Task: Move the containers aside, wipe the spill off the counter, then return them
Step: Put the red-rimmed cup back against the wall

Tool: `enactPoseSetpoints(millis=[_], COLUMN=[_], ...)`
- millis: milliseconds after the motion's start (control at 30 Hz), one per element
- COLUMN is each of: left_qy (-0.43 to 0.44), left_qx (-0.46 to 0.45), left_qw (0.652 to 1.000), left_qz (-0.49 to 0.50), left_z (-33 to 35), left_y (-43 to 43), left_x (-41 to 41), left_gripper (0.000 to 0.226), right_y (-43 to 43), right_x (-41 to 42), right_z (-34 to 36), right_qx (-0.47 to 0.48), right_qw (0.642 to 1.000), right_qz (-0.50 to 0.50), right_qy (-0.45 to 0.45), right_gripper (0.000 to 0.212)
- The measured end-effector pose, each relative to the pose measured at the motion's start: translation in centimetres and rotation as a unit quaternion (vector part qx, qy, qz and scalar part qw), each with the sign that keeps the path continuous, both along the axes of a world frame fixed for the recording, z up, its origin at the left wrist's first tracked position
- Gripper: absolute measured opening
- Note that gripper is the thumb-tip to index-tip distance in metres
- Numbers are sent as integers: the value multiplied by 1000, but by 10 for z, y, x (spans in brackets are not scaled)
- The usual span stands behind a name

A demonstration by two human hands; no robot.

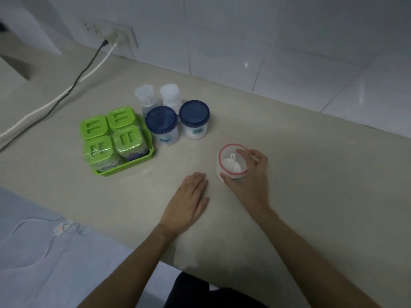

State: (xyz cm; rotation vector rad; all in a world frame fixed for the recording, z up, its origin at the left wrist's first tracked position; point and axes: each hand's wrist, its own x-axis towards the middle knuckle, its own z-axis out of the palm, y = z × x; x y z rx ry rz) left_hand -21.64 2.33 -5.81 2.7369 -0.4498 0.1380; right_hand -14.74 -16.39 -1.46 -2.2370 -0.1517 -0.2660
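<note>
— What have your hands got, nearest first?

— My left hand (189, 196) lies flat on the counter (311, 174), palm down, fingers straight and together, holding nothing. Just beside it, my right hand (249, 174) is wrapped round a clear jar (231, 163) with a red rim; the thumb is on the near wall and the fingers (243, 152) curl over the far edge, closed on it.

— How will that jar handle?

— Light, I'd judge: thin stiff plastic, with some white powder and a small scoop inside. I can't tell whether it has a lid, so I'd keep it upright. Smooth walls may slip, so a grip low around the body seems safest.

— And further back?

— Two blue-lidded tubs (178, 123) stand side by side, two pale bottles (158, 96) just behind them, and a green tray (144, 160) of four green-lidded boxes to their left. I'd lift the tray by its rim, as one load.
</note>
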Motion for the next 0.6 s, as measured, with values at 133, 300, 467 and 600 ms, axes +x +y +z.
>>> enactPoseSetpoints(millis=[133, 300, 467, 600], left_qy=[-2, 9, 20, 17], left_qx=[-22, -10, 22, 28], left_qw=[999, 996, 995, 996], left_qz=[-41, -89, -95, -83], left_z=[5, 5, -2, -1], left_y=[-88, -199, -259, -290], left_x=[35, 68, 92, 111], left_gripper=[47, 48, 49, 54], right_y=[-83, -196, -277, -327], right_x=[-4, 0, 20, 59], right_z=[8, 12, 18, 21], right_qx=[-34, -42, -31, -41], right_qw=[996, 984, 972, 971], right_qz=[-78, -174, -229, -230], right_qy=[-1, 7, 38, 49], right_gripper=[71, 76, 79, 81])
